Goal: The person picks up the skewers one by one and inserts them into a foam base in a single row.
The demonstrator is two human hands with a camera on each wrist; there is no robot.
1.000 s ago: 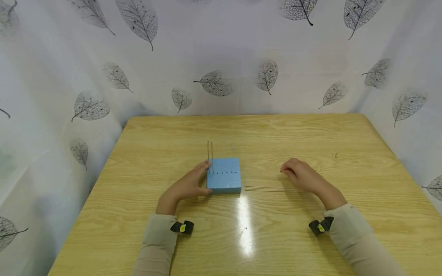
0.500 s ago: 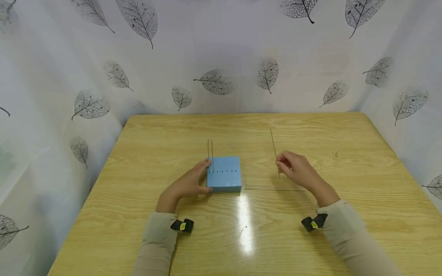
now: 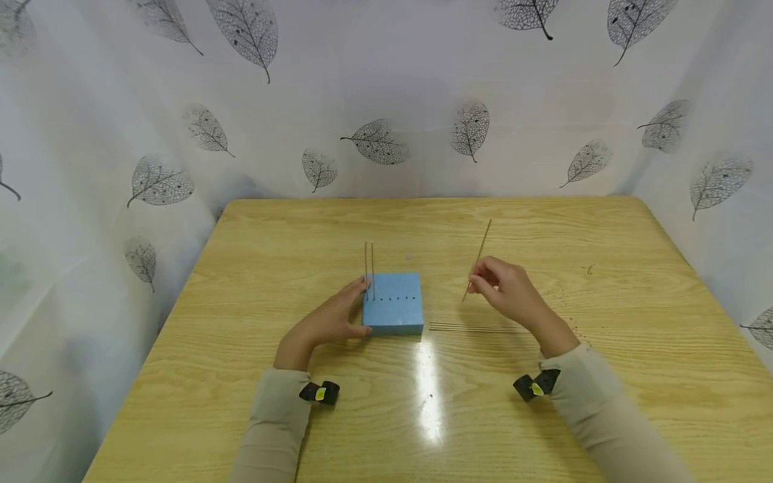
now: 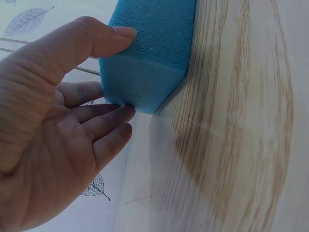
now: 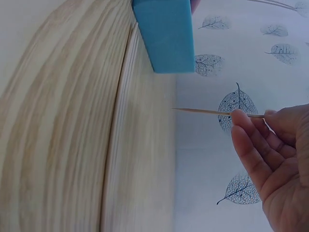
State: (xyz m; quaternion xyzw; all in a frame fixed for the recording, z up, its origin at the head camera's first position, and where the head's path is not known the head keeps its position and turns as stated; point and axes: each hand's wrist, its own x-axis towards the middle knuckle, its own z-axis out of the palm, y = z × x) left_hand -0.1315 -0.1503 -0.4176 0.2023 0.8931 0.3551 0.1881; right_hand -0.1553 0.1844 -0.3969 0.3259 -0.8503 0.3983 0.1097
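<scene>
A blue foam block [image 3: 395, 314] with a row of small holes across its top lies on the table. Two thin skewers [image 3: 373, 268] stand upright in the leftmost holes. My left hand [image 3: 326, 325] grips the block's left end, thumb on the front face and fingers round the left side, as the left wrist view also shows. To the right of the block, my right hand [image 3: 507, 290] pinches one bamboo skewer [image 5: 200, 111] between thumb and fingertips. It tilts, its pointed end down and towards the left, apart from the block.
Several more skewers [image 3: 474, 328] lie side by side on the wooden table [image 3: 483, 429], right of the block and below my right hand. A white curtain [image 3: 417, 80] with leaf prints hangs behind the table and along its sides.
My right hand has risen from near the lying skewers and moved left, bringing one skewer upright and then tilting its top to the right. The left hand and block have stayed put.
</scene>
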